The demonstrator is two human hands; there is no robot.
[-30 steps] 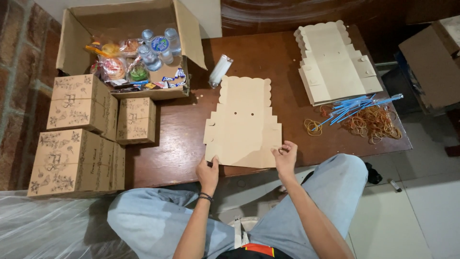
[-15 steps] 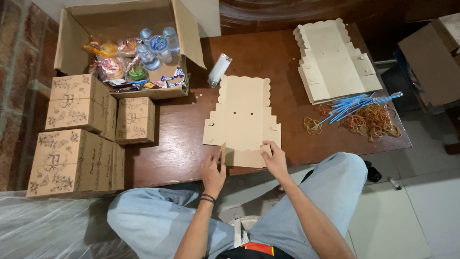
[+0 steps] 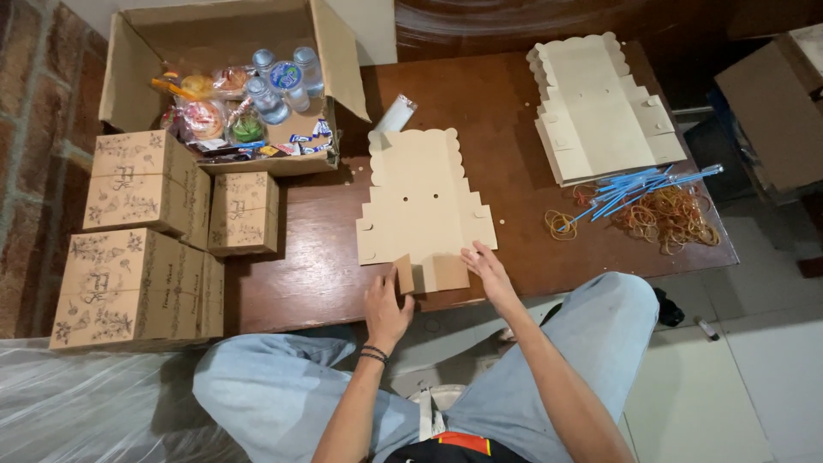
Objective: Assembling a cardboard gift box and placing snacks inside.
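On the near edge of a dark wooden table [image 3: 326,283], a flat die-cut cardboard box blank [image 3: 420,206] is lying with its scalloped end pointing away from the person. Their left hand [image 3: 386,310] is pinching a small side flap [image 3: 404,273] at the blank's near left corner, thumb and fingers closing on it and lifting it upright. Their right hand [image 3: 485,267] is lying mostly open, fingers spread and pressing flat on the blank's near right edge, gripping nothing. Just beyond the blank, a small white packet [image 3: 395,114] is resting on the table. Farther right, a stack of matching blanks [image 3: 600,111] is sitting near a bundle of blue straws [image 3: 639,184] and a loose heap of rubber bands [image 3: 669,214]. At far left, an open carton [image 3: 129,60] is holding water bottles [image 3: 279,81] and snack packets [image 3: 201,111], while printed folded boxes [image 3: 146,184] are standing stacked beside the table.
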